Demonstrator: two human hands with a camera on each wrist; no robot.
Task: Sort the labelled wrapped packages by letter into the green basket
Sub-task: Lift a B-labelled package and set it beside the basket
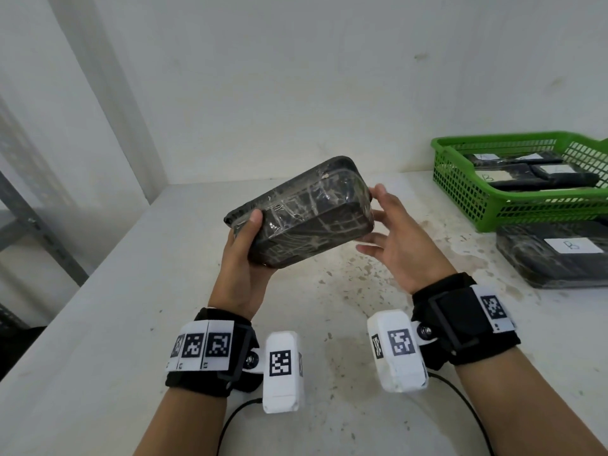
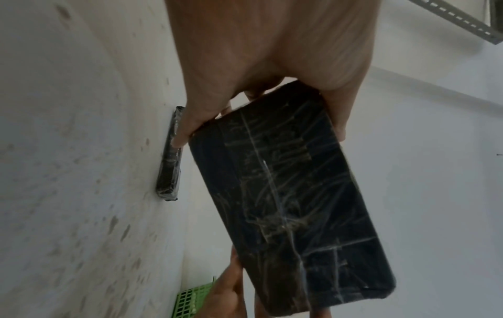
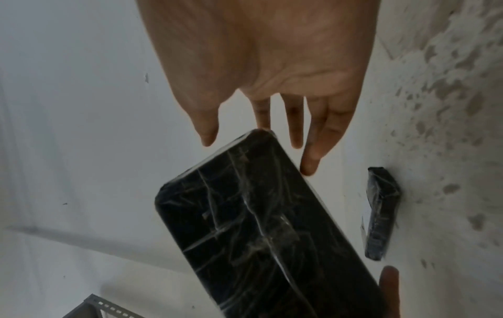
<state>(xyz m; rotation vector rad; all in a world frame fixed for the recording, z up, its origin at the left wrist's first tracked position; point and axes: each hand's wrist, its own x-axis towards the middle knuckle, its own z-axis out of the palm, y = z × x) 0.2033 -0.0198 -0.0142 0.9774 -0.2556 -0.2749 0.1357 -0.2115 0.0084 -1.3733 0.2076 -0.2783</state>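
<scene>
A black package wrapped in clear film [image 1: 302, 215] is held tilted above the table, and no label shows on the faces I see. My left hand [image 1: 243, 248] grips its left end, thumb on top and fingers underneath. My right hand [image 1: 388, 225] is at the package's right end with straight, spread fingers; whether they touch it I cannot tell. The wrist views show the same package [image 2: 286, 193] [image 3: 258, 226]. The green basket [image 1: 493, 205] stands at the back right and holds several black packages with white labels, one reading B.
Another black package labelled B [image 1: 556, 258] lies on the table in front of the basket. The white table [image 1: 131, 324] is stained near the middle. A wall runs behind it. A grey metal rack [image 1: 36, 225] stands at the left.
</scene>
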